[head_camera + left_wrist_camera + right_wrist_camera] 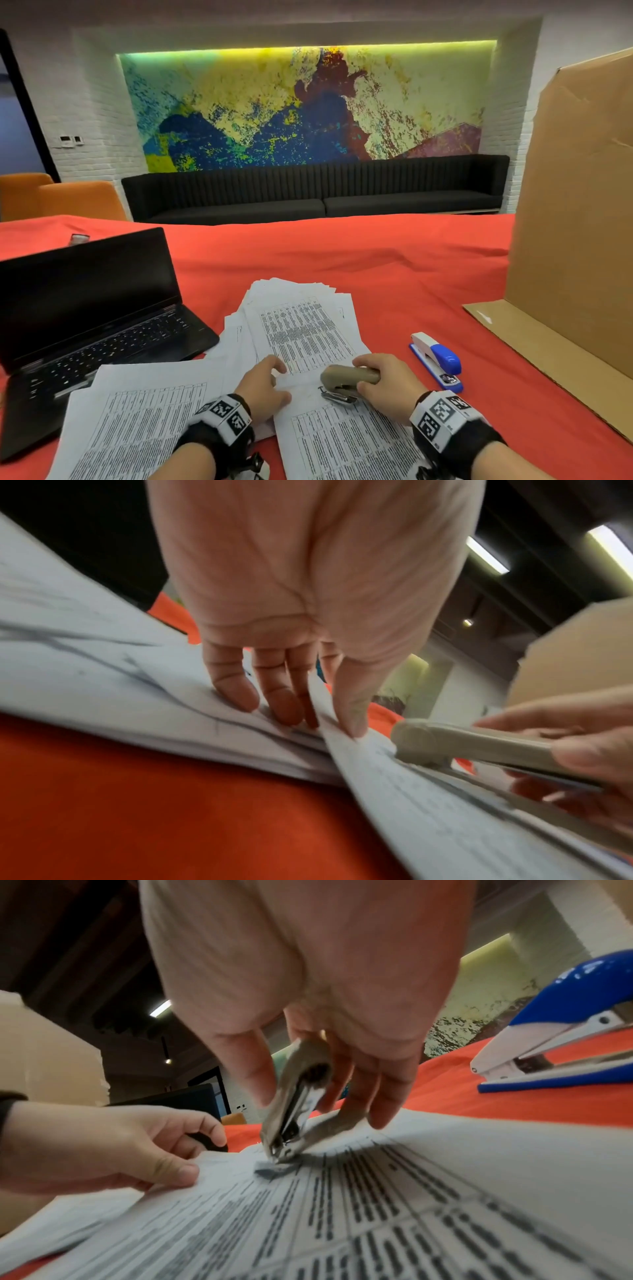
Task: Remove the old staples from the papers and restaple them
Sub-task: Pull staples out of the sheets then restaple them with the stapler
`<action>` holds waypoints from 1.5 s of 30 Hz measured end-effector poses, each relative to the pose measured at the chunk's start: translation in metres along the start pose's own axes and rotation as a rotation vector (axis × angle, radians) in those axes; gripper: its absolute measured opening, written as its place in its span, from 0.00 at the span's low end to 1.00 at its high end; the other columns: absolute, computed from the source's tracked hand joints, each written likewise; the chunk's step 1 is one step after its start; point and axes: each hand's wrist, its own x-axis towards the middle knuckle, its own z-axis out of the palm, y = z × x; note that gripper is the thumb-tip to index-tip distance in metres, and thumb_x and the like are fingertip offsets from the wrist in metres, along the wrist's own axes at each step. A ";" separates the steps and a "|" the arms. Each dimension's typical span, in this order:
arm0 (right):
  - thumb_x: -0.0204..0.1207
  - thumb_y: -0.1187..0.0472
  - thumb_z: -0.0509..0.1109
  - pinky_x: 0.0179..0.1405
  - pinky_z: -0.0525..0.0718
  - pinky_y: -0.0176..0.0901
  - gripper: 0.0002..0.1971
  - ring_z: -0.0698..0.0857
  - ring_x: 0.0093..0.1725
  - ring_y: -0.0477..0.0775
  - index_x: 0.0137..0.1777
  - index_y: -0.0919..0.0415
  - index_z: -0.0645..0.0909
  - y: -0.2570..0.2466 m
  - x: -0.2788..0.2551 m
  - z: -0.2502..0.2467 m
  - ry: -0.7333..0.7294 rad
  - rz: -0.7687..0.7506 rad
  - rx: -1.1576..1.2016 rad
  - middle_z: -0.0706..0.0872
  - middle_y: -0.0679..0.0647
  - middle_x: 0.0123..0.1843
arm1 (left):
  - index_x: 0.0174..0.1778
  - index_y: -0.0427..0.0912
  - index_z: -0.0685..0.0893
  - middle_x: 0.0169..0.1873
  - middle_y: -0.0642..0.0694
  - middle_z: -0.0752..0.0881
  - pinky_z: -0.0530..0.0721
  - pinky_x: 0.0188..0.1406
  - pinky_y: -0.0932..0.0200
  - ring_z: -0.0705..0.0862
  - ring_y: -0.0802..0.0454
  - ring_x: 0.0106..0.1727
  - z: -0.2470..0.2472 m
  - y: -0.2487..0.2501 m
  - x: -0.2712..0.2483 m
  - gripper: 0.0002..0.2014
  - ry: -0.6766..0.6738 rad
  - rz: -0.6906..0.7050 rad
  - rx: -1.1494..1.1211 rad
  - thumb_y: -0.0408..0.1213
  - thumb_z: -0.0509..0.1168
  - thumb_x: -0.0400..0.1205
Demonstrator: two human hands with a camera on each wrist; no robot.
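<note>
On printed papers (342, 442), right hand (383, 377) grips rounded beige tool (346, 375).

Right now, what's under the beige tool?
A printed sheet, lying over more papers. The staple remover covers any staple beneath its tip.

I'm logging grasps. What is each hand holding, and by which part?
The right hand grips the beige staple remover by its rear end; the left hand pinches the top sheet near its far edge.
</note>
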 end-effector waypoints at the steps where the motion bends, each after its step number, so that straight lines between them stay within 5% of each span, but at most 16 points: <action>1: 0.74 0.58 0.68 0.55 0.78 0.33 0.25 0.82 0.58 0.48 0.73 0.51 0.75 -0.001 0.001 0.001 -0.036 0.022 -0.026 0.83 0.49 0.62 | 0.54 0.50 0.72 0.39 0.47 0.77 0.86 0.34 0.51 0.79 0.50 0.35 0.000 0.002 -0.001 0.17 -0.019 0.011 0.029 0.35 0.71 0.75; 4: 0.72 0.51 0.69 0.54 0.80 0.36 0.32 0.82 0.55 0.48 0.77 0.50 0.68 -0.006 0.004 0.007 -0.187 0.077 -0.144 0.81 0.49 0.63 | 0.62 0.55 0.71 0.54 0.47 0.79 0.86 0.52 0.50 0.84 0.47 0.50 0.003 0.006 -0.003 0.25 -0.096 0.061 0.244 0.45 0.73 0.73; 7: 0.72 0.47 0.69 0.60 0.80 0.43 0.28 0.82 0.61 0.52 0.72 0.52 0.71 -0.017 0.011 0.015 -0.232 0.076 -0.209 0.82 0.51 0.65 | 0.74 0.59 0.68 0.68 0.49 0.70 0.76 0.69 0.50 0.75 0.48 0.68 0.003 0.007 -0.003 0.36 -0.190 0.082 0.499 0.60 0.72 0.71; 13: 0.74 0.54 0.64 0.47 0.79 0.41 0.13 0.81 0.48 0.53 0.57 0.56 0.77 -0.027 0.022 0.025 -0.295 0.053 -0.273 0.81 0.51 0.48 | 0.83 0.59 0.55 0.75 0.47 0.62 0.71 0.71 0.43 0.65 0.44 0.75 0.010 0.006 -0.003 0.47 -0.258 0.107 0.811 0.74 0.61 0.70; 16: 0.72 0.57 0.63 0.36 0.74 0.38 0.07 0.79 0.46 0.53 0.50 0.54 0.73 -0.028 0.022 0.025 -0.298 0.033 -0.339 0.79 0.51 0.46 | 0.83 0.59 0.51 0.78 0.47 0.59 0.68 0.72 0.41 0.63 0.44 0.77 0.011 0.006 -0.004 0.47 -0.269 0.104 0.847 0.75 0.58 0.71; 22: 0.72 0.56 0.64 0.37 0.73 0.40 0.09 0.76 0.44 0.55 0.35 0.51 0.65 -0.036 0.021 0.029 -0.315 0.034 -0.390 0.72 0.47 0.37 | 0.84 0.59 0.50 0.78 0.46 0.58 0.66 0.72 0.40 0.62 0.42 0.77 0.009 0.010 -0.004 0.47 -0.295 0.105 0.878 0.74 0.59 0.72; 29: 0.81 0.56 0.58 0.61 0.79 0.48 0.07 0.79 0.65 0.61 0.55 0.57 0.72 -0.058 0.010 0.029 -0.299 -0.030 -0.520 0.79 0.60 0.63 | 0.84 0.56 0.49 0.77 0.44 0.59 0.68 0.70 0.38 0.64 0.40 0.76 0.006 0.013 -0.005 0.49 -0.324 0.114 0.905 0.75 0.59 0.71; 34: 0.82 0.55 0.55 0.46 0.73 0.46 0.14 0.80 0.61 0.63 0.62 0.61 0.73 -0.059 0.025 0.041 -0.327 -0.038 -0.565 0.78 0.62 0.59 | 0.84 0.56 0.45 0.80 0.44 0.54 0.65 0.72 0.36 0.60 0.40 0.78 0.006 0.016 -0.004 0.51 -0.359 0.091 0.922 0.76 0.58 0.71; 38: 0.80 0.57 0.61 0.48 0.79 0.44 0.07 0.83 0.61 0.59 0.42 0.58 0.70 -0.063 0.034 0.038 -0.354 0.069 -0.466 0.81 0.54 0.47 | 0.84 0.57 0.45 0.80 0.44 0.54 0.65 0.71 0.35 0.61 0.39 0.78 0.006 0.018 -0.003 0.49 -0.377 0.074 0.932 0.74 0.60 0.72; 42: 0.82 0.54 0.59 0.50 0.77 0.44 0.14 0.83 0.59 0.59 0.35 0.55 0.66 -0.070 0.029 0.027 -0.375 0.070 -0.417 0.83 0.60 0.60 | 0.83 0.55 0.49 0.77 0.41 0.58 0.67 0.67 0.35 0.64 0.38 0.75 0.009 0.018 -0.004 0.44 -0.343 0.063 0.946 0.65 0.64 0.76; 45: 0.84 0.53 0.56 0.64 0.76 0.47 0.14 0.78 0.67 0.60 0.36 0.53 0.67 -0.068 0.024 0.024 -0.377 -0.004 -0.398 0.77 0.62 0.69 | 0.84 0.54 0.48 0.78 0.39 0.56 0.67 0.68 0.35 0.64 0.37 0.76 0.008 0.021 -0.004 0.42 -0.353 0.074 0.975 0.61 0.62 0.80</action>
